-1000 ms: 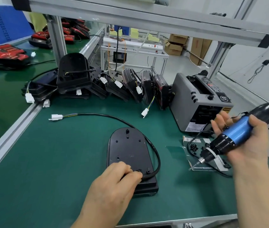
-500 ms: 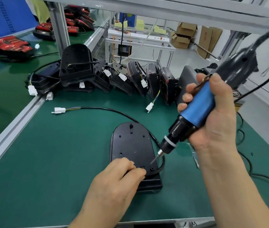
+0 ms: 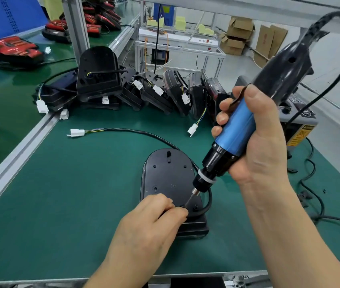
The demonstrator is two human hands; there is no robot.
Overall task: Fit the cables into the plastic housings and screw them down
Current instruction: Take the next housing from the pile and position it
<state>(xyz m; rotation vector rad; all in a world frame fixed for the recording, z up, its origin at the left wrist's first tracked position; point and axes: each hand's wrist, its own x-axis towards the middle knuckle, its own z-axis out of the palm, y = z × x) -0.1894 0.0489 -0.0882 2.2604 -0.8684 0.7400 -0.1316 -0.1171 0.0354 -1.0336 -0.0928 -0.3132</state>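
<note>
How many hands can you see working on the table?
2. The left hand pinches a small black screw on the flat black plastic housing; the right hand grips the blue-and-black electric screwdriver above it.

Right hand (image 3: 262, 146) swung screwdriver (image 3: 237, 127) over; bit tip now at screw (image 3: 184, 206) on housing (image 3: 165, 175).

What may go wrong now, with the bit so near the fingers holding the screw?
The bit of the screwdriver meets the screw right at the fingertips of the left hand; a slip may hurt them.
The right hand holds the screwdriver tilted, so the screw may enter the housing crooked.
The cable bends close by; a slipped bit may nick it.
</note>
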